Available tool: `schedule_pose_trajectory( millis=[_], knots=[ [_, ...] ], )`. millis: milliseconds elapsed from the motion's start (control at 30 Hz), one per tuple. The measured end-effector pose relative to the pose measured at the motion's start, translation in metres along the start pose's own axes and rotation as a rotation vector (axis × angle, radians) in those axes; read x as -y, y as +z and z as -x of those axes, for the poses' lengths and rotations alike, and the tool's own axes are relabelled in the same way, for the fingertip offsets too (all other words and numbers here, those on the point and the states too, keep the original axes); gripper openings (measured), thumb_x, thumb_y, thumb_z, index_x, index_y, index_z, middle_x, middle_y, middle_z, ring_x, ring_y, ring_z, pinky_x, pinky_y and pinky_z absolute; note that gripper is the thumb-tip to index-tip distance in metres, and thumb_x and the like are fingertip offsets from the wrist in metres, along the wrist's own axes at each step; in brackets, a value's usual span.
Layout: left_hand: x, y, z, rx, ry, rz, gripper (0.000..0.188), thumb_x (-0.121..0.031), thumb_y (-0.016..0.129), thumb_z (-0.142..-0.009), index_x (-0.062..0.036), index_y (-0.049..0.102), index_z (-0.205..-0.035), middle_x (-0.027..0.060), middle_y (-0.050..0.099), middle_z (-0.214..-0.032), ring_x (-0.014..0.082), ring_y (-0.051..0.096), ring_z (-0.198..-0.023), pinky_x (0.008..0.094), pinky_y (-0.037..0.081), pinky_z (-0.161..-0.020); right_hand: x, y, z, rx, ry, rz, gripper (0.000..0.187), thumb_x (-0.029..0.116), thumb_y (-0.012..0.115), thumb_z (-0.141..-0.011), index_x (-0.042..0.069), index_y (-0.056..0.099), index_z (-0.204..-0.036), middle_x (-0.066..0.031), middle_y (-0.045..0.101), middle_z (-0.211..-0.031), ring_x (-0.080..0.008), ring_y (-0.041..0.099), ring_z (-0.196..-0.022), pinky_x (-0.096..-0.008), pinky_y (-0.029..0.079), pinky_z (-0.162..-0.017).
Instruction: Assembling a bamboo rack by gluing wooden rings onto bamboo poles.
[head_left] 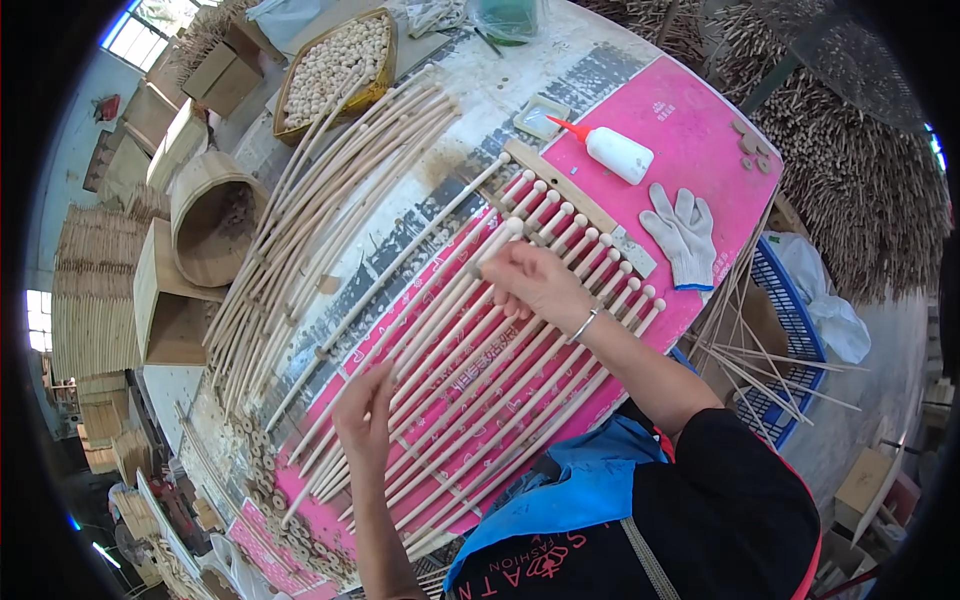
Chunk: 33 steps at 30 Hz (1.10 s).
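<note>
Many pale wooden rods with ball ends lie side by side, slanting across a pink mat (700, 120). One raised wooden rod (440, 310) has a round ball (514, 226) at its upper end. My right hand (535, 285) is closed, its fingertips pinched at this rod just below the ball. Lower down, my left hand (362, 415) pinches the same rod between thumb and fingers, though its grip is partly hidden. Beyond the hands, a wooden strip (560, 187) with holes lies along the row of ball ends.
A white glue bottle (620, 155) with a red tip and a white glove (682, 235) lie at right on the mat. Bare rods (330, 190) are heaped at left. A tray of wooden balls (335, 70) stands at the back; a blue basket (790, 290) is at right.
</note>
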<state>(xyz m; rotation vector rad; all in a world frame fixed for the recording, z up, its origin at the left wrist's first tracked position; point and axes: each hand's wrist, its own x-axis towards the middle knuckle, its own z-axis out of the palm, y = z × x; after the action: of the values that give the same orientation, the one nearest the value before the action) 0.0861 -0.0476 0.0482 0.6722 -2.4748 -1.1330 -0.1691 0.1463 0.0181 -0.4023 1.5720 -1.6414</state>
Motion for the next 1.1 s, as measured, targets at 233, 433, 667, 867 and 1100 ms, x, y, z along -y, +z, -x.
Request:
schedule_pose_trajectory(
  millis=[233, 433, 667, 867, 1100],
  knots=[
    [0.038, 0.036, -0.095, -0.013, 0.077, -0.06, 0.019, -0.005, 0.068, -0.1, -0.0015, 0.075, -0.117, 0.0129, 0.075, -0.099, 0.0197, 0.071, -0.085, 0.03, 0.055, -0.077, 0.0, -0.018, 0.012, -0.001, -0.056, -0.055, 0.034, 0.037, 0.064, -0.107, 0.005, 0.065, -0.12, 0.0004, 0.066, -0.078, -0.0054, 0.063, -0.062, -0.0192, 0.047, -0.051],
    [0.042, 0.072, -0.12, -0.024, 0.078, -0.04, 0.019, -0.01, 0.067, -0.102, -0.0025, 0.075, -0.117, 0.0114, 0.073, -0.093, 0.0198, 0.068, -0.078, 0.0318, 0.053, -0.073, -0.003, -0.023, 0.022, 0.029, -0.033, -0.126, 0.029, 0.03, 0.06, -0.109, 0.008, 0.066, -0.126, 0.0024, 0.066, -0.081, -0.003, 0.062, -0.066, -0.0171, 0.045, -0.052],
    [0.029, 0.086, -0.123, -0.015, 0.152, -0.281, 0.016, -0.011, 0.068, -0.099, -0.0071, 0.076, -0.113, 0.0087, 0.068, -0.097, 0.0276, 0.067, -0.086, 0.038, 0.053, -0.078, 0.001, -0.023, 0.021, 0.052, -0.035, -0.178, 0.03, 0.028, 0.057, -0.111, 0.003, 0.065, -0.126, -0.0005, 0.067, -0.083, -0.0045, 0.063, -0.065, -0.0181, 0.048, -0.054],
    [0.033, 0.082, -0.125, 0.006, 0.263, -0.468, 0.021, -0.01, 0.069, -0.096, -0.0105, 0.076, -0.116, 0.0065, 0.069, -0.1, 0.0274, 0.066, -0.095, 0.0385, 0.049, -0.081, -0.002, -0.019, 0.022, 0.069, -0.011, -0.201, 0.029, 0.03, 0.058, -0.11, 0.007, 0.066, -0.126, 0.0035, 0.065, -0.084, -0.0025, 0.061, -0.069, -0.0164, 0.045, -0.057],
    [0.051, 0.054, -0.13, -0.096, 0.219, -0.509, 0.036, -0.004, 0.071, -0.09, -0.0116, 0.073, -0.125, 0.0091, 0.07, -0.111, 0.0317, 0.066, -0.099, 0.0436, 0.049, -0.086, -0.009, -0.022, 0.027, 0.077, -0.012, -0.187, 0.027, 0.027, 0.057, -0.111, 0.005, 0.066, -0.124, 0.0025, 0.065, -0.085, -0.003, 0.061, -0.068, -0.0171, 0.047, -0.058]
  ],
)
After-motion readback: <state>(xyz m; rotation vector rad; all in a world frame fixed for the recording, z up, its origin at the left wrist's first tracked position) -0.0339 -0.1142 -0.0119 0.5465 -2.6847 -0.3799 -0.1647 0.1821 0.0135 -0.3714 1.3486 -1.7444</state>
